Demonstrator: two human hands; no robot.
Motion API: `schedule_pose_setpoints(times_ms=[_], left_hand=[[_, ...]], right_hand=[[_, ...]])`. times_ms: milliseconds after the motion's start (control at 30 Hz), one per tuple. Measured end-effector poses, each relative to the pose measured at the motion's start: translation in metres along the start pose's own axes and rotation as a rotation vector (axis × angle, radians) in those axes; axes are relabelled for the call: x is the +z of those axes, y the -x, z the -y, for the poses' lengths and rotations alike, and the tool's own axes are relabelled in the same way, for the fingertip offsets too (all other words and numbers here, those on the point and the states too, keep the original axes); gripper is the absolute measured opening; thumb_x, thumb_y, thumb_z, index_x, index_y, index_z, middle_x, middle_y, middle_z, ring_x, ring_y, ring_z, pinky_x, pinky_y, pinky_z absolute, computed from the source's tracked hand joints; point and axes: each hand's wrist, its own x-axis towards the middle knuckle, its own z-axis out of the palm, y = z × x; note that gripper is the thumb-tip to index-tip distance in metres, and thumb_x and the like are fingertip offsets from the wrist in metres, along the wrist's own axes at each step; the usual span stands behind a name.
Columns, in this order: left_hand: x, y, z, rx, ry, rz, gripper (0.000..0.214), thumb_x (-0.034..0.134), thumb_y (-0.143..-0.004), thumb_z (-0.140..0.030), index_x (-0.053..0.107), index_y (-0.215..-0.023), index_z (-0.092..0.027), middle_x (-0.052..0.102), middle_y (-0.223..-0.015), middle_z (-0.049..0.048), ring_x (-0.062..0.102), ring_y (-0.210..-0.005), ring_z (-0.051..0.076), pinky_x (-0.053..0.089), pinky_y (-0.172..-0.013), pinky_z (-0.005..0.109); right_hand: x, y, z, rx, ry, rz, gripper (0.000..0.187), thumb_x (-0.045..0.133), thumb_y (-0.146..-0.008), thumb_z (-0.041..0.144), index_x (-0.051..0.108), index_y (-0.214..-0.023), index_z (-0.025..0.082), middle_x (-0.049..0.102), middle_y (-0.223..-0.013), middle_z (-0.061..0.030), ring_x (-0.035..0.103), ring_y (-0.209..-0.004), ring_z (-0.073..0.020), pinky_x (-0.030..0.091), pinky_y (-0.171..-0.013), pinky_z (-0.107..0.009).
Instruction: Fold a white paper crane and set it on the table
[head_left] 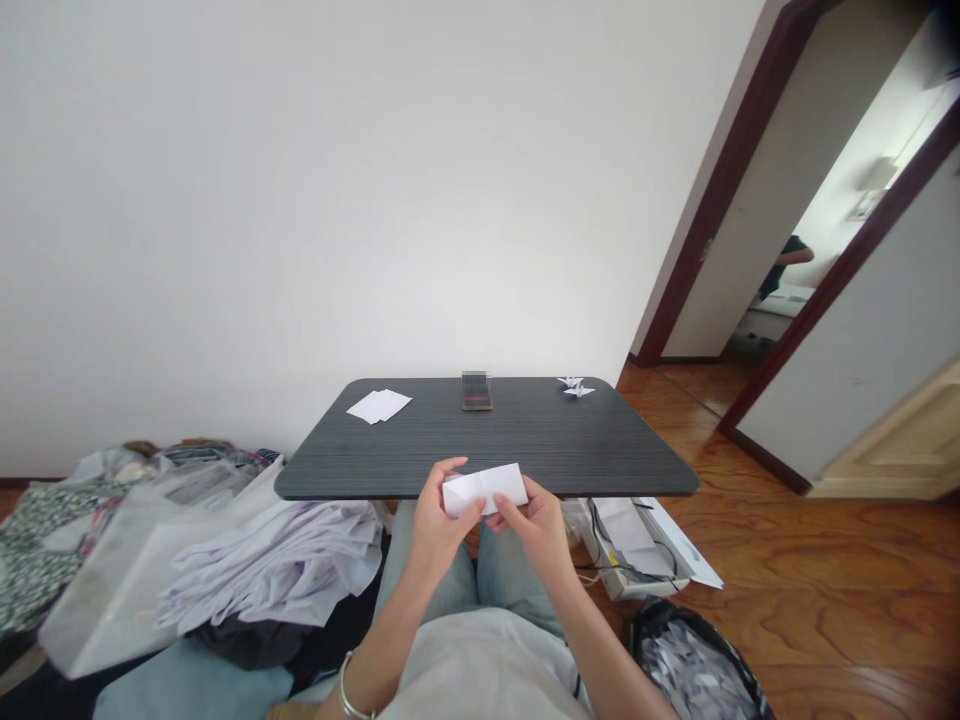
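Note:
A white sheet of folded paper (pixel 491 484), now a creased rectangle, is held in front of the table's near edge. My left hand (pixel 441 512) is closed on its left end, with the thumb lying along the lower edge. At the right end, my right hand (pixel 534 522) pinches the paper, thumb on the near face and fingers behind. The fingers behind the paper are partly hidden. A stack of white paper squares (pixel 379 405) lies at the table's far left. Two folded paper cranes (pixel 579 391) rest at the far right.
The dark table (pixel 570 450) stands against a white wall, with a phone (pixel 476 391) at its back middle. Left of my legs are piled clothes (pixel 285 560) and plastic bags. To the right sit a white box (pixel 637 560) with cables and a black bag (pixel 697 660) of scraps.

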Motion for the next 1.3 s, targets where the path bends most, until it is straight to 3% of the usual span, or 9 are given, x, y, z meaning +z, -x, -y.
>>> schedule_pose_setpoints(times_ms=[367,633,867,1133,1200,1300], left_hand=[[0.0027,0.0015,-0.0053,0.013,-0.057,-0.053,0.043,0.062,-0.065,-0.016,0.050,-0.107,-0.018,0.050,-0.078,-0.0016,0.049,-0.058,0.009,0.041,-0.051,0.019],[0.0001,0.0030,-0.0046,0.118,-0.124,-0.097,0.018,0.061,-0.070,-0.021,0.056,-0.088,-0.018,0.057,-0.080,-0.0008,0.052,-0.066,0.012,0.040,-0.059,0.020],[-0.0016,0.0033,-0.0072,0.131,-0.099,-0.091,0.015,0.059,-0.074,-0.025,0.060,-0.087,-0.017,0.060,-0.084,0.0026,0.055,-0.071,0.014,0.042,-0.062,0.022],[-0.0002,0.0029,-0.0079,0.068,-0.086,-0.117,0.016,0.062,-0.070,-0.026,0.061,-0.082,-0.016,0.062,-0.078,0.0014,0.054,-0.065,0.013,0.042,-0.057,0.021],[-0.0001,0.0027,-0.0072,0.053,-0.086,-0.124,0.016,0.062,-0.069,-0.026,0.062,-0.082,-0.016,0.062,-0.076,0.0007,0.053,-0.062,0.013,0.042,-0.055,0.021],[-0.0006,0.0026,-0.0068,0.043,-0.091,-0.124,0.016,0.062,-0.070,-0.026,0.062,-0.082,-0.017,0.063,-0.075,0.0002,0.053,-0.060,0.012,0.041,-0.053,0.020]], right_hand=[[0.0025,0.0017,0.0020,-0.010,-0.033,-0.017,0.022,0.066,-0.071,0.034,0.057,-0.082,0.017,0.064,-0.065,-0.0011,0.062,-0.052,-0.0170,0.052,-0.048,-0.027],[0.0011,0.0002,-0.0029,-0.057,-0.043,-0.028,0.018,0.064,-0.072,0.034,0.057,-0.072,0.017,0.059,-0.062,0.0011,0.058,-0.054,-0.0145,0.050,-0.052,-0.025],[0.0025,0.0037,0.0017,-0.072,-0.029,-0.032,0.017,0.063,-0.072,0.033,0.056,-0.070,0.017,0.055,-0.062,0.0015,0.054,-0.055,-0.0138,0.049,-0.053,-0.026],[0.0022,0.0041,-0.0004,-0.074,-0.004,-0.046,0.021,0.064,-0.072,0.034,0.051,-0.065,0.018,0.055,-0.058,0.0028,0.054,-0.052,-0.0125,0.049,-0.052,-0.025],[0.0027,0.0047,0.0008,-0.072,-0.039,-0.052,0.021,0.065,-0.071,0.032,0.049,-0.070,0.019,0.058,-0.061,0.0028,0.056,-0.052,-0.0125,0.050,-0.052,-0.024],[0.0028,0.0043,0.0016,-0.064,-0.136,-0.068,0.032,0.066,-0.072,0.031,0.044,-0.093,0.023,0.062,-0.067,0.0036,0.059,-0.052,-0.0126,0.051,-0.051,-0.024]])
